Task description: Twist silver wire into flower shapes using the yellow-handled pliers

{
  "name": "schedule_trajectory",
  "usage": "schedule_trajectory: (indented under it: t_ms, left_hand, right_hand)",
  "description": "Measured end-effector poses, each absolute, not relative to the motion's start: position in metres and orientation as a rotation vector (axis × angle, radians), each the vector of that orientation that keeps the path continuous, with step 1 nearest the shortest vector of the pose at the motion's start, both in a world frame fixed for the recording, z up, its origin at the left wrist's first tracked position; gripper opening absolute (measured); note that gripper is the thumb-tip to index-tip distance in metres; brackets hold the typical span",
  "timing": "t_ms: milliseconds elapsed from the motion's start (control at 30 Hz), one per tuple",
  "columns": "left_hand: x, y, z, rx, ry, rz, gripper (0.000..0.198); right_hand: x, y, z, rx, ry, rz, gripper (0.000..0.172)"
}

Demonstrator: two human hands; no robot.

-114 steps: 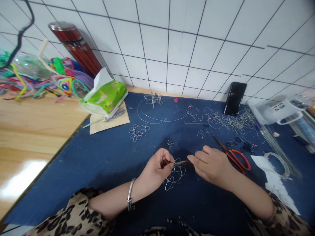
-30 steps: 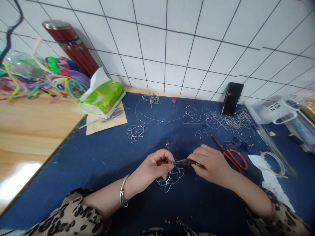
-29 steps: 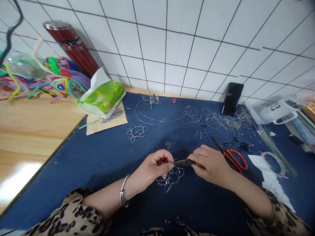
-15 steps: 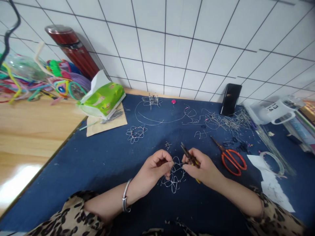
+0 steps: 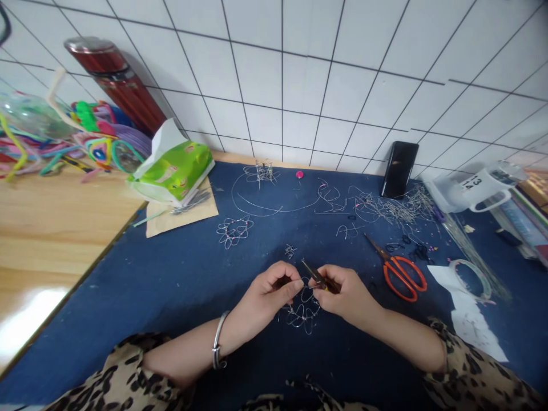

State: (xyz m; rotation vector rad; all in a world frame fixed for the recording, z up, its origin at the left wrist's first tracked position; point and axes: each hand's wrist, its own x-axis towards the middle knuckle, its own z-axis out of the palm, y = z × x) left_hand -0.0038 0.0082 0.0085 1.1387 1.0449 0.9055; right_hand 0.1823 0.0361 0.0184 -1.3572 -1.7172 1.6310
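Note:
A looped wire piece (image 5: 305, 319), flower-like with small beads, hangs between my hands over the dark blue mat. My left hand (image 5: 278, 291) is closed, thumb and forefinger pinching its upper wire. My right hand (image 5: 346, 291) is closed too, with pliers (image 5: 315, 275) in its grip, their jaws pointing up and left. The right thumb and forefinger also meet the wire close to the left fingertips. Just beyond the hands lies a small wire cluster (image 5: 290, 251). Farther left rests a similar beaded wire ring (image 5: 234, 232).
Orange-handled scissors (image 5: 400, 274) lie to the right, near a wire coil (image 5: 471, 279) on white paper. Tangled wire (image 5: 398, 211) spreads below a leaning phone (image 5: 400, 169). A tissue pack (image 5: 175, 174) stands at the left, a pitcher (image 5: 483, 185) at the far right.
My right hand has come slightly left, bringing the pliers closer to my left fingertips. The left hand keeps its pinch on the wire. The whole view has shifted a little.

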Motion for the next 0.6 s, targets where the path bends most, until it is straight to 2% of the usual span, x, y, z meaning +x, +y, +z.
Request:
schedule_trajectory:
  t_ms: [333,600]
  left_hand:
    - [-0.0064,0.0093,0.0131,1.585,1.205,0.934,0.013]
    - [-0.0092,0.0092,0.0144,1.742,1.212,0.942,0.011]
  right_hand:
    - [0.1818,0.0337,0.0219,-1.317,-1.829,1.471,0.008]
    - [0.1824,0.0345,0.0232,-1.275,-1.846,1.523,0.003]
